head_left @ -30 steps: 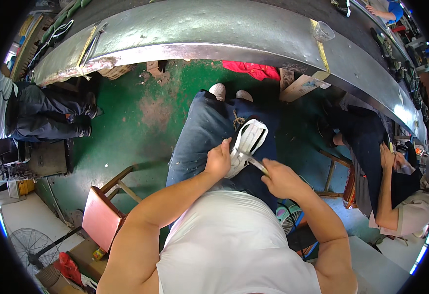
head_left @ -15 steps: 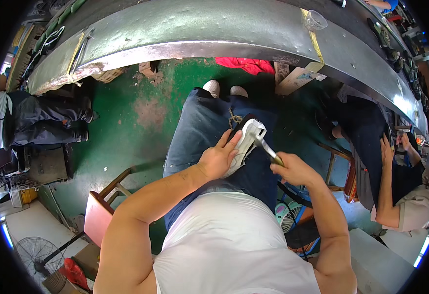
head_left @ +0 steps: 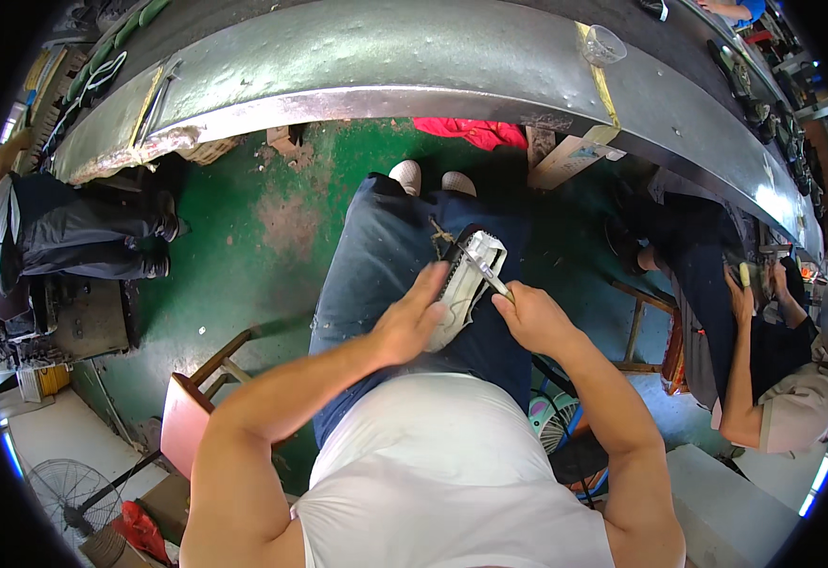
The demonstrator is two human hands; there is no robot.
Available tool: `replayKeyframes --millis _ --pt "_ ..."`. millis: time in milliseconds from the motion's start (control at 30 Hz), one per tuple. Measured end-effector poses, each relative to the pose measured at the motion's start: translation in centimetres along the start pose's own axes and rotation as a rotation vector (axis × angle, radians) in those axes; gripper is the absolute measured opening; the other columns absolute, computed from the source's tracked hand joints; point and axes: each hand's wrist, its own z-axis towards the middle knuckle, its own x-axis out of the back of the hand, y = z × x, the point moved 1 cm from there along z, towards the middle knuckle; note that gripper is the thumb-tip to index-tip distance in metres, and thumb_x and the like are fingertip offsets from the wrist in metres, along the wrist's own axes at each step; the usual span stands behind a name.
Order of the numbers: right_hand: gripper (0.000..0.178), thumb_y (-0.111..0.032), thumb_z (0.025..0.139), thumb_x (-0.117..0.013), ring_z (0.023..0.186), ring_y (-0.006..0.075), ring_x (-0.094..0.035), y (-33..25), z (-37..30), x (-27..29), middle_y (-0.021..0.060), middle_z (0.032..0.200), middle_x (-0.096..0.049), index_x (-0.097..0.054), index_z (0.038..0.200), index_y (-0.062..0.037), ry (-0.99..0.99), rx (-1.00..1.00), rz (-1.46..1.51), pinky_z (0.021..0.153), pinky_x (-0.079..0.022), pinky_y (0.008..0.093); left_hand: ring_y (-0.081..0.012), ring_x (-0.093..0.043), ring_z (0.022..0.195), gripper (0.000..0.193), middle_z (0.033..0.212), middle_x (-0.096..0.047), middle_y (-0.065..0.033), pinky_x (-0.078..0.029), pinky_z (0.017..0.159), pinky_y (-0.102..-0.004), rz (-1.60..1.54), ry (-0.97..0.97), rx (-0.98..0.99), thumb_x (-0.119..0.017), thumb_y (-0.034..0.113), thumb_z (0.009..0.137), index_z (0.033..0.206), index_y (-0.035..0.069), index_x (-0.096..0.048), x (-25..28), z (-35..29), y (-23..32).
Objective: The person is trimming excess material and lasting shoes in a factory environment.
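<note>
A shoe (head_left: 466, 303) lies across my lap, its white underside turned up and a dark edge along its far left side. My left hand (head_left: 411, 317) is at the shoe's left side, its fingers stretched out and blurred by motion; whether they touch the shoe is unclear. In my right hand (head_left: 535, 317) is a hammer-like metal tool (head_left: 492, 276), the fingers wrapped round its handle. The tool's silver end reaches over the shoe's upper part; its tip is too small to make out. A tan tangle of cord (head_left: 442, 231) lies just beyond the shoe.
A long metal-edged bench (head_left: 367, 62) curves across the front, with a clear plastic cup (head_left: 604, 44) on it. Beneath it lie red cloth (head_left: 471, 130) and a wooden leg (head_left: 570, 159). Co-workers sit on both sides. A pink-seated chair (head_left: 187, 421) and a fan (head_left: 69, 497) stand left.
My left hand has drawn back toward me, off the shoe's upper left edge. The tool has swung leftward over the shoe, and my right hand has shifted left and slightly forward.
</note>
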Motion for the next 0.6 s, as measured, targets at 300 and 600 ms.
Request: replayKeyframes --millis 300,600 --pt "0.04 -0.036 0.103 -0.047 0.084 0.045 -0.064 -2.4 -1.4 -0.6 0.0261 0.088 -0.065 -0.057 0.096 0.0024 -0.226 -0.125 0.238 0.074 -0.049 0.0504 -0.035 -0.059 0.123 0.062 0.13 -0.059 -0.0281 -0.044 0.105 -0.0349 -0.587 0.01 0.188 -0.062 0.019 0.097 0.149 -0.003 -0.036 0.2 -1.0 -0.9" --pt "0.041 -0.036 0.104 -0.049 0.073 0.0266 -0.067 -0.1 -4.1 -2.4 0.0144 0.08 -0.067 -0.061 0.101 0.0028 -0.129 -0.045 0.389 0.068 -0.052 0.0376 -0.0403 -0.063 0.115 0.086 0.123 -0.064 -0.0253 -0.05 0.1 -0.038 -0.125 -0.215 0.252 -0.08 0.02 0.079 0.147 0.0 -0.032 6.7 -0.3 4.9"
